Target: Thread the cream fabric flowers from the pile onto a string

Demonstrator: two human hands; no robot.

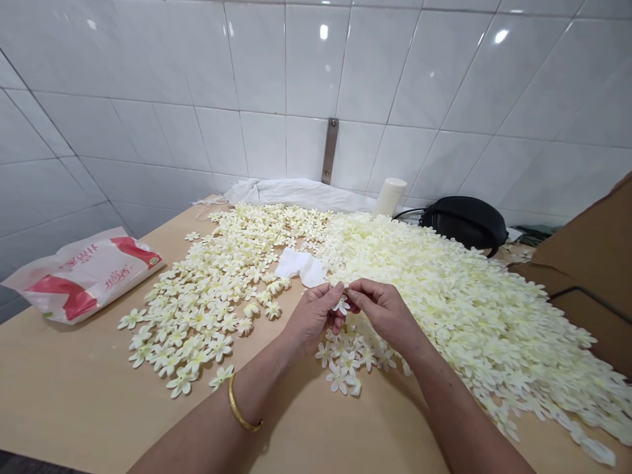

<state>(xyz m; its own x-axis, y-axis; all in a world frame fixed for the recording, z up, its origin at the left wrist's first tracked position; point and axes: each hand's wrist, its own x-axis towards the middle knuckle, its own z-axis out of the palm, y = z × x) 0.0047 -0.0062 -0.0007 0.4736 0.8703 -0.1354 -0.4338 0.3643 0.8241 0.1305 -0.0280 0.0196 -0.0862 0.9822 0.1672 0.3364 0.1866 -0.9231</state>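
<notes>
Close together over the middle of the table, my two hands meet at a small white artificial flower (342,305). My left hand (318,309) pinches it from the left, thumb against forefinger. From the other side the fingertips of my right hand (382,309) are closed at the flower's top edge; exactly what they grip there is too small to make out. Below my hands lie a few loose white flowers (340,376). A big heap of pale yellow-white flowers (444,303) spreads to the right, and a looser spread of flowers (197,316) lies to the left.
On the left of the wooden table (74,388) lies a white and red plastic packet (93,273). A white tissue (302,265) rests between the flower piles. Along the tiled wall stand a cream cylinder (390,196) and a black bag (464,220). Cardboard (587,257) rises at right.
</notes>
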